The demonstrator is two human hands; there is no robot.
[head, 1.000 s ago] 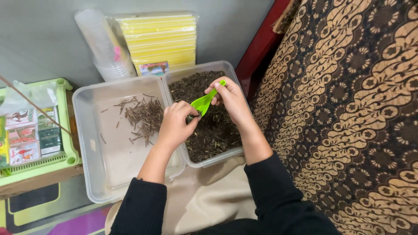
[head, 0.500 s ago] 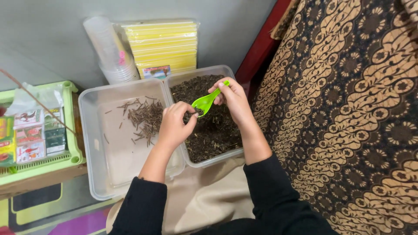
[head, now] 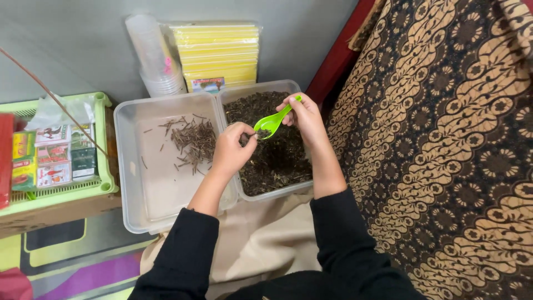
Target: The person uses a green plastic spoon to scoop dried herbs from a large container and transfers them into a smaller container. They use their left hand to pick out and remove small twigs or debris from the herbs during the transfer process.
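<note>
My right hand grips the handle of a bright green plastic spoon over a clear tub filled with dark dried leaf bits. The fingertips of my left hand are pinched together right at the spoon's bowl, on small dark bits there. To the left stands a second clear tub with a small heap of brown stems on its pale bottom.
A stack of clear plastic cups and a pack of yellow sheets lean on the grey wall behind the tubs. A light green basket with small packets sits left. A brown patterned cloth covers the right side.
Both hands stay over the dark tub; the spoon has dipped slightly lower and my left fingertips have closed in on its bowl.
</note>
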